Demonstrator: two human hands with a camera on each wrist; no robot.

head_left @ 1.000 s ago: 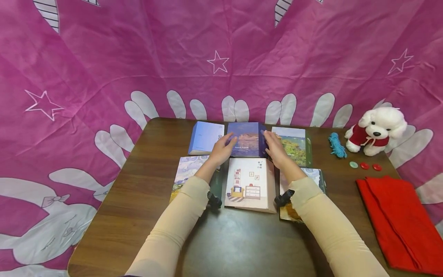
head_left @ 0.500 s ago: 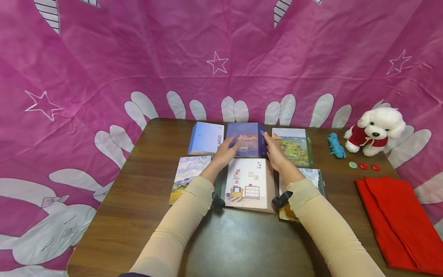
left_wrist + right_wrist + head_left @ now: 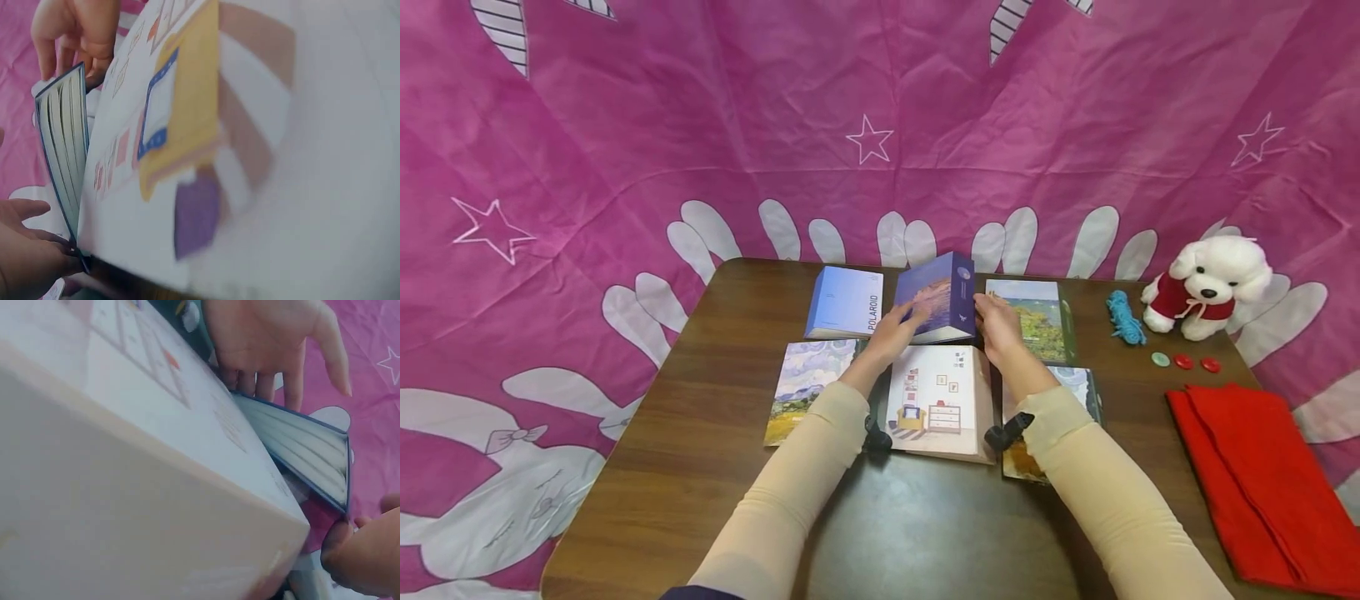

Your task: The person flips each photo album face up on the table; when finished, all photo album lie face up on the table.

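Note:
A dark blue photo album [image 3: 936,298] stands tilted at the back middle of the brown table [image 3: 700,467], its right side raised. My left hand [image 3: 901,321] holds its left part, fingers on the cover. Gripping the spine side is my right hand [image 3: 990,315]. In the left wrist view the album's page edges [image 3: 62,156] show, with the right hand [image 3: 75,34] at their far end. The right wrist view shows the same album [image 3: 306,450] with the left hand [image 3: 275,344] behind it. A cream album [image 3: 942,400] with a room picture lies under both wrists.
Around it lie a light blue POLAROID album [image 3: 844,302], a coast-picture album [image 3: 1033,317], a painted-sky album [image 3: 808,385] and one more [image 3: 1081,385] by my right forearm. At the right are a white plush dog [image 3: 1206,283], teal yarn [image 3: 1123,318], three buttons [image 3: 1183,361], a red cloth [image 3: 1255,475].
The dark blue album lay flat a second ago; now its right side is lifted off the table between both hands. The POLAROID lettering beside it has come into view.

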